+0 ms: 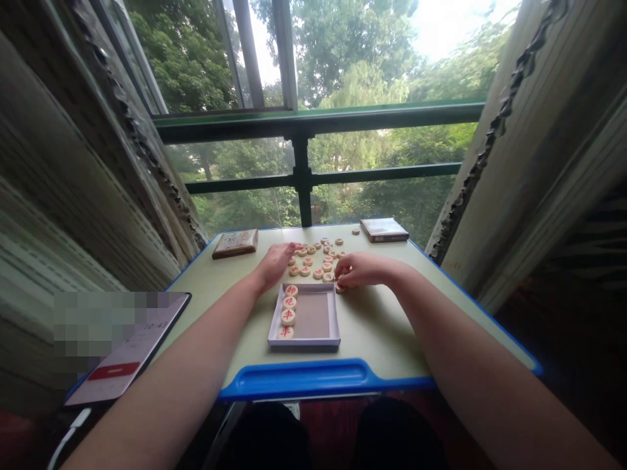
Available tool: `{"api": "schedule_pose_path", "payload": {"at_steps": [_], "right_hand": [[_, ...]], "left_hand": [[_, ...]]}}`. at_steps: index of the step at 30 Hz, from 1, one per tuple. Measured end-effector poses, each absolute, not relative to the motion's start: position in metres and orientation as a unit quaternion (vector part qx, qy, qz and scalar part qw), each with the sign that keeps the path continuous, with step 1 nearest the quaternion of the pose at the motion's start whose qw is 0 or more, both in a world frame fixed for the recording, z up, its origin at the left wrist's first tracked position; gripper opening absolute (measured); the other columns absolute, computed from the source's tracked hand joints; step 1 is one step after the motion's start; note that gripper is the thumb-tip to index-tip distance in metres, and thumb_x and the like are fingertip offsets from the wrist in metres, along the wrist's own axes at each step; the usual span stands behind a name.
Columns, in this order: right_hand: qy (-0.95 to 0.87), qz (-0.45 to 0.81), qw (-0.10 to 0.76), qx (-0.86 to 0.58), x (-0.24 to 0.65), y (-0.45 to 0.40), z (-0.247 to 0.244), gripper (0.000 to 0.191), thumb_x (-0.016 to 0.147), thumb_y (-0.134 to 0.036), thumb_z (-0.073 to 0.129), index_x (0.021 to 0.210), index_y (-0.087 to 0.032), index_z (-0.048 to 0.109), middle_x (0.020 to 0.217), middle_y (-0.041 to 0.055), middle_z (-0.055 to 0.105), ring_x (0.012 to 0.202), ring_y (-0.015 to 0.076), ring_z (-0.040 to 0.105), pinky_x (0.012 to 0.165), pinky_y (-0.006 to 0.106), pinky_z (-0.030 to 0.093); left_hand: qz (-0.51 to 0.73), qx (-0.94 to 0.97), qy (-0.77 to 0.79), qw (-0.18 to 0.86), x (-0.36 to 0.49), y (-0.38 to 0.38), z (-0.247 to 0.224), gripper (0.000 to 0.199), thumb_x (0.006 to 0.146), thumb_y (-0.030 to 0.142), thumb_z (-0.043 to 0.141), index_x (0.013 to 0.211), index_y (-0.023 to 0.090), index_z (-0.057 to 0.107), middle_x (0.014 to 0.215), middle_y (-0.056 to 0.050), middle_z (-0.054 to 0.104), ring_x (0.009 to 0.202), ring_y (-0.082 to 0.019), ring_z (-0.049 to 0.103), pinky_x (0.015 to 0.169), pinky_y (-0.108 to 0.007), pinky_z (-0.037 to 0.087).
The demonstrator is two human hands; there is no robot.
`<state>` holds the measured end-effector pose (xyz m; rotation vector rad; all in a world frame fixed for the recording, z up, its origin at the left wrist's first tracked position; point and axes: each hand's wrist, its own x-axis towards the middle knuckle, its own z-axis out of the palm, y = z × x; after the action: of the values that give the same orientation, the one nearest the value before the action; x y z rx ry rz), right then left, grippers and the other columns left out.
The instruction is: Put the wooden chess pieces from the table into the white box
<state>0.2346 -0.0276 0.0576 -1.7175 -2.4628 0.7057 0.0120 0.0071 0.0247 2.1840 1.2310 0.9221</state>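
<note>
Round wooden pieces with red characters (307, 262) lie spread over the middle of the pale table. A shallow white box (313, 316) stands in front of them, with a column of several pieces (289, 317) along its left side. My left hand (278, 262) reaches to the left edge of the spread pieces, its fingertips by the farther ones; whether it grips any is too small to tell. My right hand (353, 269) is closed just beyond the box's right back corner, fingers curled down on a piece (339, 287) at the right of the group.
On the table (377, 326), a flat brown box (236, 243) lies at the back left and another flat box (385, 230) at the back right. A tablet (130, 352) with a white cable is at the left edge. Curtains hang on both sides.
</note>
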Motion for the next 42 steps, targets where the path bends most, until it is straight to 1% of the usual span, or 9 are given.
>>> {"api": "schedule_pose_path", "payload": {"at_steps": [6,10,14,17,22,25,29,33,42], "right_hand": [[-0.823,0.217,0.013,-0.524,0.236,-0.031,0.063,0.022,0.065,-0.026,0.06,0.084,-0.022,0.069,0.079,0.0009,0.066,0.07,0.0146,0.057,0.056,0.021,0.039],[-0.827,0.222,-0.013,-0.516,0.24,-0.03,0.064,0.036,0.061,-0.032,0.067,0.096,-0.023,0.068,0.083,0.0011,0.064,0.071,0.0145,0.056,0.058,0.021,0.038],[-0.82,0.197,0.03,-0.536,0.241,-0.023,0.055,0.032,0.064,-0.032,0.067,0.095,-0.022,0.069,0.085,0.0021,0.064,0.07,0.0134,0.055,0.059,0.02,0.039],[-0.817,0.182,0.075,-0.542,0.241,-0.017,0.047,0.027,0.066,-0.03,0.066,0.092,-0.021,0.07,0.084,0.0022,0.065,0.069,0.013,0.055,0.059,0.021,0.039],[-0.812,0.201,0.103,-0.538,0.244,-0.016,0.046,0.029,0.065,-0.028,0.067,0.093,-0.022,0.07,0.079,0.0014,0.066,0.066,0.0135,0.055,0.057,0.021,0.04],[-0.783,0.202,0.155,-0.567,0.244,-0.014,0.047,0.024,0.073,-0.027,0.058,0.092,-0.019,0.071,0.079,0.0032,0.067,0.068,0.0144,0.057,0.059,0.022,0.042],[-0.771,0.094,0.244,-0.581,0.239,-0.007,0.037,0.027,0.082,-0.027,0.048,0.095,-0.018,0.07,0.093,0.0078,0.066,0.08,0.0165,0.057,0.072,0.025,0.042],[-0.839,0.039,0.203,-0.503,0.23,-0.002,0.024,0.022,0.082,-0.028,0.052,0.09,-0.022,0.072,0.099,0.0064,0.065,0.091,0.0187,0.054,0.089,0.032,0.035],[-0.835,0.016,0.196,-0.514,0.216,0.003,0.011,0.023,0.081,-0.038,0.053,0.09,-0.022,0.068,0.089,0.0049,0.067,0.083,0.0178,0.054,0.085,0.032,0.036]], "left_hand": [[0.227,0.83,0.474,0.189,0.014,0.015,0.015,0.061,0.087,0.053,0.015,0.109,0.023,0.064,0.124,-0.006,0.057,0.131,-0.03,0.027,0.106,-0.053,0.009],[0.193,0.83,0.49,0.187,0.013,0.015,0.015,0.064,0.089,0.048,0.009,0.106,0.023,0.065,0.125,-0.006,0.056,0.132,-0.028,0.027,0.106,-0.054,0.007],[0.196,0.832,0.481,0.195,0.013,0.014,0.014,0.061,0.089,0.051,0.009,0.124,0.026,0.052,0.132,-0.006,0.05,0.135,-0.025,0.021,0.106,-0.052,0.006],[0.219,0.831,0.472,0.197,0.013,0.016,0.011,0.063,0.087,0.054,0.011,0.119,0.025,0.057,0.133,-0.007,0.048,0.136,-0.026,0.018,0.107,-0.051,0.003],[0.231,0.826,0.467,0.217,0.014,0.021,0.008,0.062,0.087,0.054,0.014,0.096,0.024,0.067,0.125,-0.007,0.056,0.134,-0.028,0.024,0.106,-0.053,0.005],[0.235,0.823,0.469,0.219,0.015,0.022,0.008,0.059,0.086,0.054,0.016,0.098,0.024,0.065,0.128,-0.008,0.054,0.134,-0.028,0.022,0.106,-0.052,0.007],[0.222,0.825,0.471,0.22,0.017,0.022,0.01,0.06,0.084,0.057,0.018,0.097,0.024,0.066,0.126,-0.008,0.056,0.134,-0.03,0.023,0.107,-0.053,0.006],[0.232,0.827,0.461,0.225,0.017,0.021,0.012,0.066,0.084,0.059,0.013,0.089,0.022,0.068,0.12,-0.007,0.06,0.131,-0.028,0.03,0.108,-0.048,0.012],[0.254,0.826,0.47,0.181,0.016,0.022,0.014,0.059,0.083,0.058,0.022,0.083,0.021,0.069,0.106,-0.007,0.067,0.127,-0.026,0.038,0.106,-0.04,0.024]]}}
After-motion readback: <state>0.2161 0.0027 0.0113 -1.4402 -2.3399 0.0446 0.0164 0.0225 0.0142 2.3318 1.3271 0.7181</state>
